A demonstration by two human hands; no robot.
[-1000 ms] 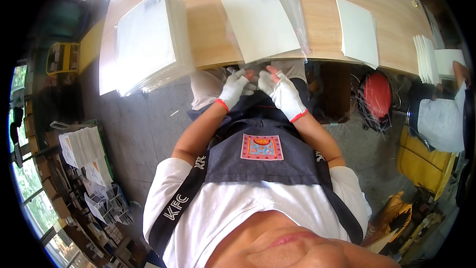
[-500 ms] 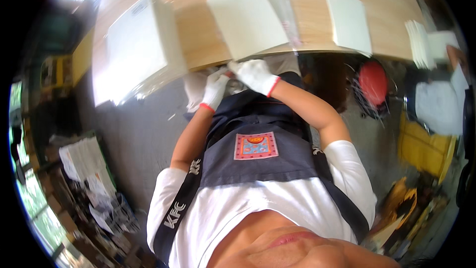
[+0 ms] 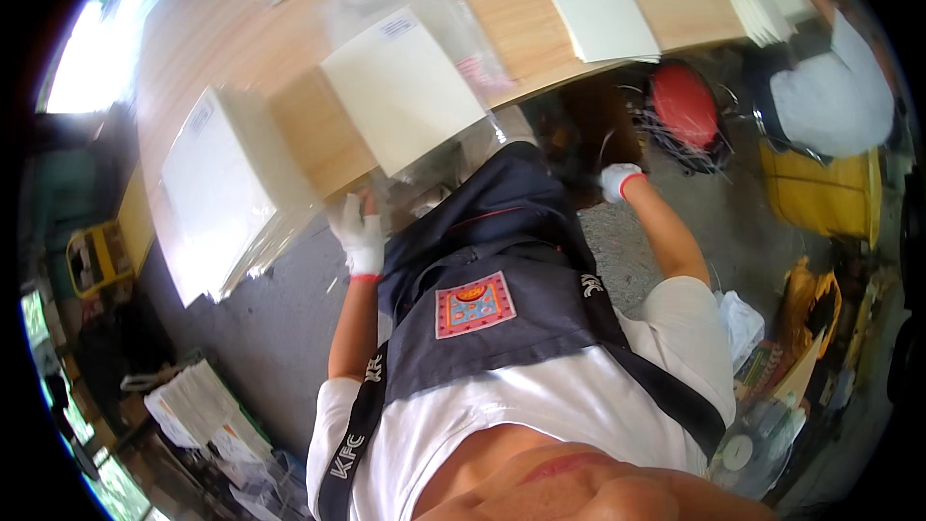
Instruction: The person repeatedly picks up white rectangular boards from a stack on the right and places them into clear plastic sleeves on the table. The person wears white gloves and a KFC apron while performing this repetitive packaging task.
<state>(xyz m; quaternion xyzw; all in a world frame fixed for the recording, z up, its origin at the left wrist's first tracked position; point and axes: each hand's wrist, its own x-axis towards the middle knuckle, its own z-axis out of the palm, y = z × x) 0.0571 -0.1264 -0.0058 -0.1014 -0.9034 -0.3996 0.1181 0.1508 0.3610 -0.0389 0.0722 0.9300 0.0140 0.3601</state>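
My left hand, in a white glove with a red cuff, is at the table's near edge, its fingers pointing up and apart. Right beside it, a white sheet-like pack lies partly over a clear plastic bag and juts past the edge. My right hand, gloved alike, is off to the right below the table, closed, with a thin pale strip rising from it. To the left of my left hand stands a thick stack of white packs in clear plastic.
Another white stack lies farther right on the wooden table. A red round object amid loose pale strips stands by the table. At far right sits another person near white packs. Papers are piled at lower left.
My hands have parted: the right has swung out to the right, the left has stayed by the table edge. The whole view has turned and shifted.
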